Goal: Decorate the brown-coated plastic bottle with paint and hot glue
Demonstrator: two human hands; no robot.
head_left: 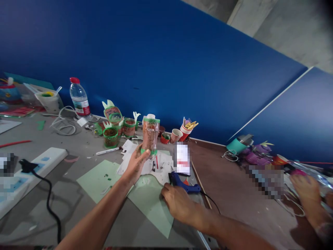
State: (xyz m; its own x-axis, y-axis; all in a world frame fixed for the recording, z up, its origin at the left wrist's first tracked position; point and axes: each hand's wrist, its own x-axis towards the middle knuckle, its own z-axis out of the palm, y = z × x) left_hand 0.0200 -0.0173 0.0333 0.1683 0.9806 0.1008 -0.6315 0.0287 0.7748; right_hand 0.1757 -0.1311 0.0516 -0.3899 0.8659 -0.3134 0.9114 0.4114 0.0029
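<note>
My left hand [137,162] is wrapped around the lower part of a clear plastic bottle craft [150,133] with green edging and brown material inside, held upright over the table. My right hand [177,201] is low over a pale green paper sheet [153,199], its fingers curled together; whatever they hold, if anything, is hidden. Just beyond it lies a blue glue gun [186,185] with a black cord. Torn white paper [162,166], carrying small dark and red bits, lies beneath the bottle craft.
Green-edged plastic pots [110,137], a marker [108,151] and a water bottle [79,99] are on the left. A white power strip [53,158] lies nearer. Right of the bottle craft are a phone [182,158] and a cup of sticks [185,132]. Another person's hand [305,185] is at far right.
</note>
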